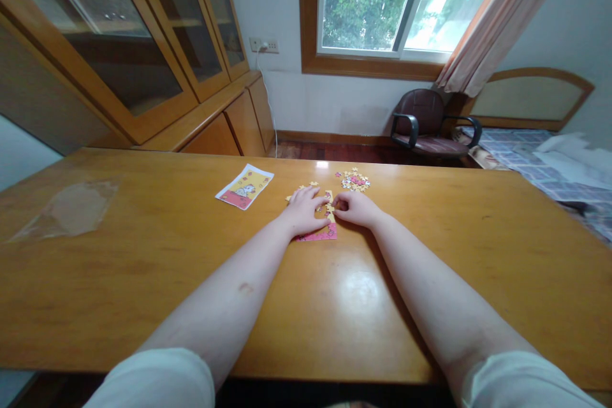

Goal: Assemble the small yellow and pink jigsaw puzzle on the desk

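Note:
A partly joined jigsaw puzzle (317, 236), with a pink lower edge and a yellow right side, lies on the wooden table (287, 319). My left hand (304, 210) rests over it, fingers spread, hiding much of its middle and left. At the puzzle's right edge, my right hand (358, 208) has thumb and forefinger pinched at a small yellow puzzle piece (330, 209). Beyond my right hand is a heap of loose puzzle pieces (354, 181). A few more yellow pieces (313, 183) show just past my left fingers.
Left of the puzzle lies a picture card (245, 187) in yellow and pink with a white cartoon figure. A clear plastic bag (71, 207) lies flat at the table's far left. A glass-door cabinet (157, 102) adjoins the table's left back; an armchair (425, 121) stands beyond it.

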Tool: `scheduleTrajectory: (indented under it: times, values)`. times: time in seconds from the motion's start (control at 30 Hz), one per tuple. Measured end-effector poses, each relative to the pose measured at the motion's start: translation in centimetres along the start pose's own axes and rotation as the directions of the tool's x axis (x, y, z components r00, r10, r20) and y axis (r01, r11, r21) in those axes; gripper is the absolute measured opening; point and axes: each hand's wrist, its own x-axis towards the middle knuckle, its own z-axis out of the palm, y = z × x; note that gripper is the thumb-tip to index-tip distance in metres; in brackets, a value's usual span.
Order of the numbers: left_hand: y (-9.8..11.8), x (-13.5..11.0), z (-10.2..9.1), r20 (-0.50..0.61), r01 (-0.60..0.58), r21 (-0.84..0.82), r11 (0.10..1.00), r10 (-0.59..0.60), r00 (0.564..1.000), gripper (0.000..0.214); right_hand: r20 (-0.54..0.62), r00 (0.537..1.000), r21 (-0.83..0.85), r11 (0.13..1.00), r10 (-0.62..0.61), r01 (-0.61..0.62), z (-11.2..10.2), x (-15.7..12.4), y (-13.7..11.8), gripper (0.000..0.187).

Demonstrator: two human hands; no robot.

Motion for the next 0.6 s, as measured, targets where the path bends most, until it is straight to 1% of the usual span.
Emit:
scheduleTrajectory:
  times: [0.1, 0.17, 0.23, 0.3, 0.4, 0.6]
  values:
    - [-0.08, 0.05, 0.13, -0.009, -0.013, 0.002, 1.000, 0.013, 1.000, 0.061, -0.008, 1.000, 0.013, 1.000, -0.005, 0.005, 0.06, -0.04, 0.11, 0.016]
    - [-0.13, 0.08, 0.14, -0.034, -0.029, -0.005, 1.000, 0.028, 0.999, 0.059, -0.019, 1.000, 0.030, 1.000, -0.008, 0.009, 0.09, -0.06, 0.24, 0.017]
    - [-0.21, 0.12, 0.12, -0.094, -0.051, -0.022, 0.998, 0.048, 0.994, 0.048, -0.021, 1.000, 0.050, 0.999, -0.014, 0.015, 0.08, -0.07, 0.35, 0.016]
    - [-0.28, 0.17, 0.08, -0.158, -0.074, -0.039, 0.996, 0.067, 0.985, 0.032, -0.015, 1.000, 0.063, 0.998, -0.024, 0.025, 0.05, -0.07, 0.39, 0.015]
    - [-0.35, 0.23, -0.01, -0.184, -0.105, -0.045, 0.993, 0.095, 0.978, 0.016, -0.012, 0.999, 0.072, 0.996, -0.044, 0.045, 0.03, -0.03, 0.39, 0.015]
    - [-0.39, 0.15, -0.10, -0.147, -0.147, -0.043, 0.988, 0.139, 0.979, 0.022, 0.002, 0.998, 0.060, 0.996, -0.063, 0.063, 0.05, 0.06, 0.48, 0.016]
